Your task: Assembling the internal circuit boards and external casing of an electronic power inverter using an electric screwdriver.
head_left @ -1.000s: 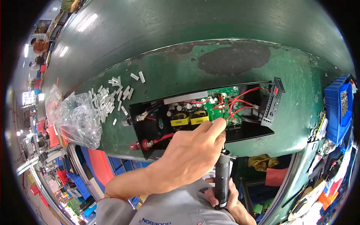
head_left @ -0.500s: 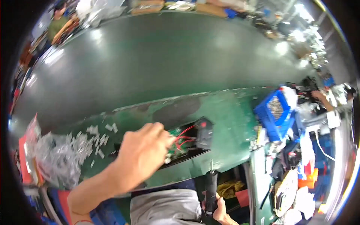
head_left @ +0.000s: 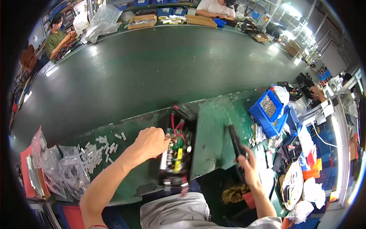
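Observation:
On the green bench in front of me lies an open black housing (head_left: 193,149), motion-blurred, with a green circuit board (head_left: 176,144), red wires and a yellow part inside. My left hand (head_left: 150,142) is closed at its left side, fingertips by the board's edge; what exactly they pinch is partly hidden. Right of the housing, my right hand (head_left: 248,165) grips a black electric screwdriver (head_left: 236,142). Its front end points up and away over the bench, apart from the housing.
Small clear plastic pieces (head_left: 91,156) lie scattered left, beside crumpled plastic bags (head_left: 72,168). At right, a blue bin (head_left: 263,114) holds many small metal parts. A wide dark green belt (head_left: 152,68) runs beyond the bench. Other people work across it and at far right.
The housing has turned from lying crosswise to pointing toward me, with my left hand at its side. My right hand has raised the screwdriver from below the bench edge, up and to the right.

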The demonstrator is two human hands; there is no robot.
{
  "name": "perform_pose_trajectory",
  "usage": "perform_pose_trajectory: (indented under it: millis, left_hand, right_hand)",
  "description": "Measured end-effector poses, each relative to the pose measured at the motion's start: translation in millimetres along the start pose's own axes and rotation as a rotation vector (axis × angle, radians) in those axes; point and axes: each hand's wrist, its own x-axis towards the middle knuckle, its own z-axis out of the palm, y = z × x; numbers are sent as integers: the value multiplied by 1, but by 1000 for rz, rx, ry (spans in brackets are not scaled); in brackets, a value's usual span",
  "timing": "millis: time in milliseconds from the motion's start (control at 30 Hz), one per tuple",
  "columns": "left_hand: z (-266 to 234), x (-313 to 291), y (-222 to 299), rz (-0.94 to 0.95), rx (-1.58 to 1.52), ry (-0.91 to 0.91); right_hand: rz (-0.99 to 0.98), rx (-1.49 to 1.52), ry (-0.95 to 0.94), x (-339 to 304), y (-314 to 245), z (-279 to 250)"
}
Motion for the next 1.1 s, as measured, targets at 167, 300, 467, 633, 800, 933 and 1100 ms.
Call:
perform_pose_trajectory:
  millis: [167, 300, 467, 633, 800, 933, 1100]
  left_hand:
    - [33, -39, -6, -130, -824, -143]
    - [19, -60, 0, -21, -589, 150]
    - [19, -49, -15, 433, 111, 588]
    - [33, -42, -25, 492, 211, 579]
    - [50, -69, -11, 512, 130, 561]
    - [64, -80, -5, 395, 48, 610]
    - [66, -95, -4, 305, 83, 591]
  right_hand:
    - [-359, -604, 243, 17, -35, 3]
    - [-525, -516, 315, -9, -36, 12]
    - [-473, -521, 65, -30, -18, 33]
    - [-310, -415, -41, -36, -10, 53]
    - [-277, -156, -39, -13, -7, 62]
    - [-416, -107, 49, 21, -11, 71]
    - [-495, -110, 9, 50, -27, 91]
